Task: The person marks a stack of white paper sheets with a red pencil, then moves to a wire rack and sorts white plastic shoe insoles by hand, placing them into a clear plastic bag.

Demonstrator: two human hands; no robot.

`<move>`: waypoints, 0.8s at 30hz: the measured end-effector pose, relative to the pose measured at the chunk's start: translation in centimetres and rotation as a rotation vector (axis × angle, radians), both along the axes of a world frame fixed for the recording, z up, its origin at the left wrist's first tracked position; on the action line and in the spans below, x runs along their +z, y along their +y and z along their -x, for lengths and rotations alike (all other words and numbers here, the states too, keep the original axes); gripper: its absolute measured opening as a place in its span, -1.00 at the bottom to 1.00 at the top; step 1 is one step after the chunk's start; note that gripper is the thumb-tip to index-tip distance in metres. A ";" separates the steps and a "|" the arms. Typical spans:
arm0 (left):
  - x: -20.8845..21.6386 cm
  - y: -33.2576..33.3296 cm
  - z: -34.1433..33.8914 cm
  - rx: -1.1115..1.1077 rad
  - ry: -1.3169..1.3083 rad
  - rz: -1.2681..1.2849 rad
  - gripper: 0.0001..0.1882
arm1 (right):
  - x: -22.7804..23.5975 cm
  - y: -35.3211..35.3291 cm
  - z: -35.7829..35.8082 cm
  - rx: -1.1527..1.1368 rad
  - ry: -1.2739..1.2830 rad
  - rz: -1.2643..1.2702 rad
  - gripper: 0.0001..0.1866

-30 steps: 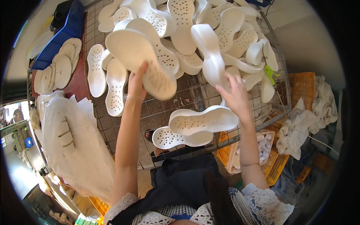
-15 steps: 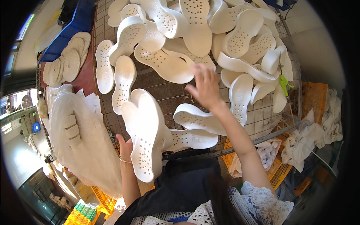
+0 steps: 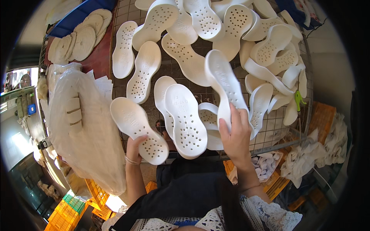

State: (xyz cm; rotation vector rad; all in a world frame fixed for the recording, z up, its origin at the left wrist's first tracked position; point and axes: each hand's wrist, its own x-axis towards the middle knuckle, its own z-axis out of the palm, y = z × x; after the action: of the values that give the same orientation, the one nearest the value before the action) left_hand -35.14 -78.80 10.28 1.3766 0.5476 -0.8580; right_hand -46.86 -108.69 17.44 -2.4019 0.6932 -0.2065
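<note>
Nearest, below the central sole [image 3: 185, 121], a dark apron [image 3: 192, 184] spans the space between the forearms. Left of that central sole, the left hand [image 3: 135, 150] is angled upward, grasping a perforated white sole [image 3: 140, 131] by its near end, thumb over the face and the other fingers hidden beneath. Right of the central sole, the right hand [image 3: 236, 133] reaches forward, fingers across the face and thumb along the edge, grasping a tilted sole [image 3: 227, 86] near its lower end. Half a second ago the right hand was stretched, with no sole in its grip, over the soles, while the left carried several bunched together; now one sole shows in each, and the central sole overlaps a tucked sole [image 3: 162, 94] on its left. What bears that overlapping pair is hidden. Left of the central sole bulges a clear plastic bag [image 3: 90, 142]. Beyond it, loose soles [image 3: 237, 30] crowd the wire-mesh tabletop [image 3: 274, 133], with a green tool [image 3: 298, 98] off to its right and round pads [image 3: 84, 40] to its far left.
</note>
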 end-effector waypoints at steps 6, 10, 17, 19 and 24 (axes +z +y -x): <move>6.0 -2.7 -1.6 0.286 0.303 0.383 -0.52 | 0.1 -1.9 -0.3 -0.123 -0.134 -0.152 -0.57; 2.3 -14.8 1.8 0.029 0.153 0.271 -0.56 | 0.8 -1.6 -0.9 -0.201 -0.283 -0.097 -0.57; 1.6 -15.9 -0.8 -0.142 0.167 0.324 -0.50 | 9.6 0.7 -1.3 0.196 -0.309 -0.115 -0.49; 2.3 -10.3 -2.4 -0.172 0.071 0.300 -0.44 | 10.3 0.5 -3.1 0.346 -0.315 -0.516 -0.48; 2.1 0.3 0.0 0.088 -0.246 0.663 0.20 | -4.2 -1.2 -15.9 0.062 0.233 0.073 -0.03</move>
State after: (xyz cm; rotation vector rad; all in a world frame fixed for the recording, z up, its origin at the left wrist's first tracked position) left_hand -35.15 -78.52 12.42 0.8232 0.1070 -0.6976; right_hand -30.92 -109.90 13.25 -2.5388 0.7240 0.0775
